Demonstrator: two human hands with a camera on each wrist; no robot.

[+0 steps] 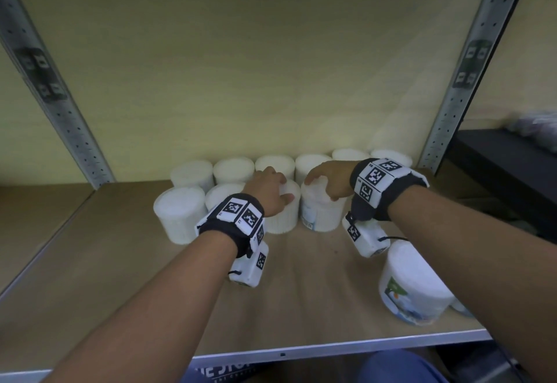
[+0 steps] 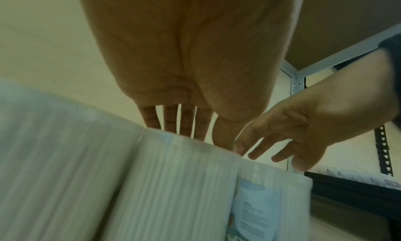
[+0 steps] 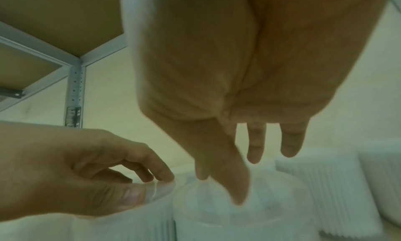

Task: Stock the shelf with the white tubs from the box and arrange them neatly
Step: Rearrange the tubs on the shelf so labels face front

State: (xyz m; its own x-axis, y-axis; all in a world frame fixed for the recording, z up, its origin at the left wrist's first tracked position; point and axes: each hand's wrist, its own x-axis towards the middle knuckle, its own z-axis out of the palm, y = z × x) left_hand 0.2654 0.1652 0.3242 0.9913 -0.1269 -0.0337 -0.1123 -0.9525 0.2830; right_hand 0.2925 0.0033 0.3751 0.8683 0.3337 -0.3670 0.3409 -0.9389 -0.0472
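White tubs stand on the shelf in two rows against the back wall, just beyond and beside your fingers. You can see they are ribbed, translucent cylinders with clear lids, packed full of something white; what exactly it is cannot be told. Your left hand rests on top of one front-row tub, fingers fairly straight and slightly spread over the lid, thumb at its near edge. Your right hand sits on the neighbouring tub, which touches the first; its fingers hang loosely downward over the lid, thumb on the near rim, not clamped round it. That tub shows a pale blue printed label on its side. To the left of your left fingers stand two more front-row tubs. Nearer you than your right fingers, well apart from the rows, another tub with a coloured label stands close to the shelf's front edge, beside your right forearm.
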